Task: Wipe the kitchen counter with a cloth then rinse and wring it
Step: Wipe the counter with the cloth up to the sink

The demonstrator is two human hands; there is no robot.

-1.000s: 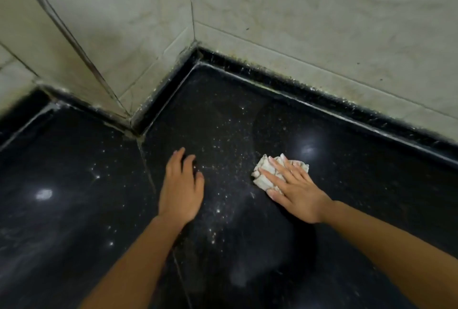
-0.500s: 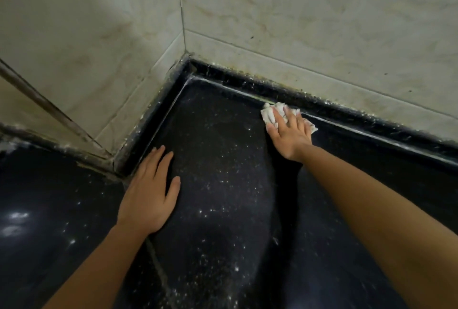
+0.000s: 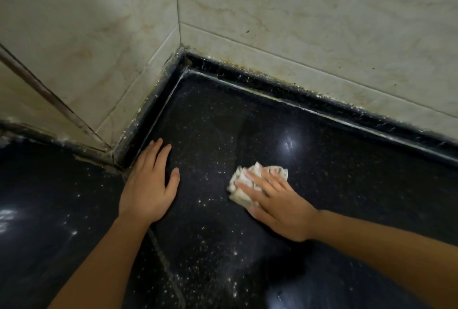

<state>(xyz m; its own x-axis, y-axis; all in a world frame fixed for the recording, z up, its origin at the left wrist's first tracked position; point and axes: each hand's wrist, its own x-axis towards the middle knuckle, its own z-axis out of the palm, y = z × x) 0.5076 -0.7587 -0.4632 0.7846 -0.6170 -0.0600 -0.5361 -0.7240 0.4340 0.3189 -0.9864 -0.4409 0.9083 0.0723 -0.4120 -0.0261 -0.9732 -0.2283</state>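
Cloth (image 3: 240, 193) under right hand (image 3: 281, 208), black counter (image 3: 334, 167)

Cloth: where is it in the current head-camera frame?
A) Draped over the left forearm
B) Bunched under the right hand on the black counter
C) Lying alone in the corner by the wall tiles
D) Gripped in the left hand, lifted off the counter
B: the crumpled white cloth lies on the black counter under the straight fingers of the right hand. The left hand rests flat on bare counter, apart from it.
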